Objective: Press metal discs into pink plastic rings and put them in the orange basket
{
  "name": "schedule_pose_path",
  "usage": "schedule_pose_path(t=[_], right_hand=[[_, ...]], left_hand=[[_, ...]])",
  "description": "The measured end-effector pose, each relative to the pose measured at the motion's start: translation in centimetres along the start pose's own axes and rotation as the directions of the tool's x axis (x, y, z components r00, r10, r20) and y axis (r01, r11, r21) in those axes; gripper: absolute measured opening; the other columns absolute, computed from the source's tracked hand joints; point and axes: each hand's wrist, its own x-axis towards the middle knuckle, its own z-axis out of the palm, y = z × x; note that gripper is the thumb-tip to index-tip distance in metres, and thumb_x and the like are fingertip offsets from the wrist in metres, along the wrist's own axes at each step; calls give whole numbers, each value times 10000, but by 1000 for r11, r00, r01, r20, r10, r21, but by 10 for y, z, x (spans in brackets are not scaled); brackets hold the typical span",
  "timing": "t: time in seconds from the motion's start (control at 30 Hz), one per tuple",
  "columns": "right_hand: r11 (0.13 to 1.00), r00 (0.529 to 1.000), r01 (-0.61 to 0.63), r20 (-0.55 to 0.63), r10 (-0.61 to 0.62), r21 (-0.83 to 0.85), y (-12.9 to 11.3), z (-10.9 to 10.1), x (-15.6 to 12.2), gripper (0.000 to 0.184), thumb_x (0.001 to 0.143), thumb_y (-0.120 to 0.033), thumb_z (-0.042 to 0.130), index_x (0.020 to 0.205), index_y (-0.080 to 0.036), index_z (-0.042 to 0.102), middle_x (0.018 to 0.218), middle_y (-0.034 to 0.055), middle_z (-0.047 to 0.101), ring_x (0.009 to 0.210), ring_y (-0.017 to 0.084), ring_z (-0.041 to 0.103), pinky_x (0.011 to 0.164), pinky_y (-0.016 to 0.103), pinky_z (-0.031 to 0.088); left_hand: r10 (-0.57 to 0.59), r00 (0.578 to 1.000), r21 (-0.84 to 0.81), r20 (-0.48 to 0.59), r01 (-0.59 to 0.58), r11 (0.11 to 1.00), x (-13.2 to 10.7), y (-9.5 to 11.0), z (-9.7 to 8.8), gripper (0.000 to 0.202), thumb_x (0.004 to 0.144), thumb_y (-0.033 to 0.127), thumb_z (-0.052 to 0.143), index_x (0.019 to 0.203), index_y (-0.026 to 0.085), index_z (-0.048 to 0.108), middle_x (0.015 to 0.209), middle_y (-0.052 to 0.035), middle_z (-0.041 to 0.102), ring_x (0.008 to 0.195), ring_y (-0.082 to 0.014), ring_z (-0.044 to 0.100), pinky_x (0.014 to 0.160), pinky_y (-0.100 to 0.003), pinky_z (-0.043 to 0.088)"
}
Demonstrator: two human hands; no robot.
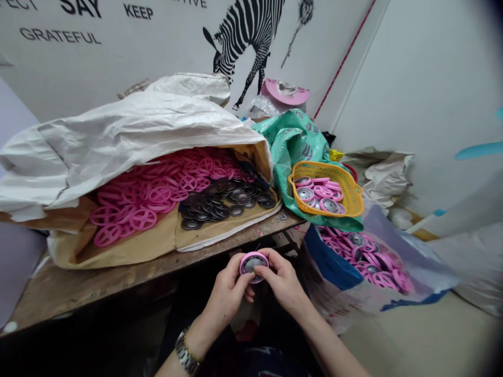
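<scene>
Between my two hands, just in front of the table edge, is a small toy wheel (248, 260) with a pink rim and a dark grey hubcap in its middle. My left hand (227, 285) grips its left side, and my right hand (283, 280) grips its right side. Both thumbs press on the hubcap face. On the table, pink spoked wheel rings (157, 193) spill from the mouth of a big white paper sack (149, 125). Beside them lies a pile of dark grey hubcaps (206, 207).
An orange plastic basket (356, 196) of wheels with hubcaps rests on a green plastic bag (286, 136). Below it, to the right, a blue and white bag (334, 262) holds many more wheels. The wooden table edge (118, 280) runs across the left.
</scene>
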Motion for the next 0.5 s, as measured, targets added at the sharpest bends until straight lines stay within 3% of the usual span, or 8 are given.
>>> schedule_pose_path(t=[0.13,0.23,0.33,0.43,0.5], right_hand=[[999,1000,-4,-21,3,-34,-5,-8,3,137,806,-245,605,925,-203,656,835,-3,667,799,178,597,757,287,474],[997,998,25,-50,-29,-73,-14,-30,14,173,802,-270,629,957,-205,672,895,14,696,850,201,622,799,311,489],[968,969,98,-199,-146,-231,-30,-72,39,249,805,-336,656,1020,-215,683,992,40,715,935,236,628,885,368,476],[902,893,150,-336,-299,-405,-46,-127,79,329,789,-386,675,1066,-209,680,1016,52,718,960,245,630,930,410,457],[876,866,141,-371,-335,-462,-52,-163,110,380,780,-435,667,1070,-188,681,1008,74,721,935,246,644,890,406,483]], left_hand=[[-5,1000,-64,18,6,998,8,1,10,426,888,367,527,1272,185,497,814,-12,630,588,-139,609,556,-285,567],[5,999,-17,35,-4,1000,13,3,14,540,896,358,528,1401,218,397,964,-50,644,720,-165,641,659,-318,579],[67,998,151,9,-67,986,16,6,10,544,888,329,543,1408,220,427,1006,-70,641,849,-197,640,748,-335,560],[169,986,325,-10,-156,933,20,13,-3,385,905,305,520,1277,222,570,1028,-81,660,927,-213,636,842,-355,530],[242,970,412,-4,-219,884,25,19,-15,292,925,301,496,1169,216,633,1030,-84,676,963,-219,638,875,-352,515]])
